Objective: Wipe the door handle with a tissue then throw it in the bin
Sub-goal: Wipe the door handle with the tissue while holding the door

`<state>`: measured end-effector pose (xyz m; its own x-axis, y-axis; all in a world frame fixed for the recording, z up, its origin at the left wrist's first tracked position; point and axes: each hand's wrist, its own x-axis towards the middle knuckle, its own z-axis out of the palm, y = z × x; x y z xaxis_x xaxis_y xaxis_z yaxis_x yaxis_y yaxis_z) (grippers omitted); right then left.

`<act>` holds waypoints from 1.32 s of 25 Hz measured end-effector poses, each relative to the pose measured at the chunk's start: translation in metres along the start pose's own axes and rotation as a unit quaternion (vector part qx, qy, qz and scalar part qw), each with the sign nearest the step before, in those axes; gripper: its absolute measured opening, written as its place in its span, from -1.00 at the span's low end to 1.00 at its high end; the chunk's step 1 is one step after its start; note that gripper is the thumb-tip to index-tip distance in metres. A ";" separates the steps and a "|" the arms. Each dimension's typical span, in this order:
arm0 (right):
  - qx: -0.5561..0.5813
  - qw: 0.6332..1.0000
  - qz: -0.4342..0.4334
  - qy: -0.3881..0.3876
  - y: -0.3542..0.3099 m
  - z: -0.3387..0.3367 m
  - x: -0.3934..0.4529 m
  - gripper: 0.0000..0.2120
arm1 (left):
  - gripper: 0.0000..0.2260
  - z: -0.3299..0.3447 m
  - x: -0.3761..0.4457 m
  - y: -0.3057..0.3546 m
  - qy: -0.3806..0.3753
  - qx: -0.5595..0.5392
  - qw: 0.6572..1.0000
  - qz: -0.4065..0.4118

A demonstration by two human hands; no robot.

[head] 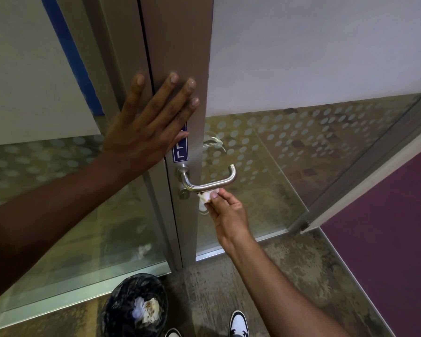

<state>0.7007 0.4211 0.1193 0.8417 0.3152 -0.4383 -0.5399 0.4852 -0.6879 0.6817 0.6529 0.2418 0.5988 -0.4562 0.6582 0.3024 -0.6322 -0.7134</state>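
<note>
At the person's feet, nearest of all, stands a round bin lined with a black plastic bag [135, 307], a few crumpled, stained tissues already lying inside, with a black-and-white trainer [238, 323] just beside it on the mottled floor. Farther up, the right hand [229, 216] pinches a small wad of white, brown-stained tissue [206, 195] between thumb and fingertips, its grip closed tight on the wad and pressing it against the underside of the brushed-steel lever door handle [210, 182]. Such a tissue is likely feather-light, soft and easily torn, so it is best held bunched at its middle, as now, and it should drop slowly into the bin. Beyond, the left hand [151, 127] lies flat with fingers spread on the grey-brown metal door frame [180, 45], grasping nothing, apparently steadying the door.
</note>
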 end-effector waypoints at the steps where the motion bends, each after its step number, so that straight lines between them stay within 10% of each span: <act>1: -0.023 1.000 -0.005 -0.003 0.007 0.000 -0.003 -0.82 | -0.39 0.000 0.000 0.000 0.000 0.000 1.000 0.000; 7: 0.011 0.987 -0.097 0.125 -0.015 -0.006 0.003 -0.75 | -0.40 -0.003 0.002 -0.001 -0.007 -0.002 1.000 0.003; 13: 0.000 0.997 -0.046 0.062 0.000 0.011 -0.005 -0.75 | -0.41 -0.005 0.002 -0.002 -0.009 0.005 1.000 0.011; 19: -0.243 0.969 -0.050 -0.004 0.012 0.000 -0.017 -0.81 | -0.43 -0.006 0.004 -0.003 -0.006 0.006 1.000 0.017; 24: -0.076 0.991 -0.054 0.100 0.000 -0.006 -0.007 -0.77 | -0.41 -0.005 0.004 -0.002 -0.015 0.005 1.000 0.017; 33: -0.007 0.994 0.102 -0.040 0.023 0.022 0.003 -0.78 | -0.38 0.002 0.003 -0.002 -0.005 -0.011 1.000 0.011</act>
<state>0.6910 0.4515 0.1147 0.7121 0.4701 -0.5215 -0.6980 0.3936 -0.5982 0.6844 0.6535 0.2447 0.6129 -0.4629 0.6404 0.2729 -0.6366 -0.7213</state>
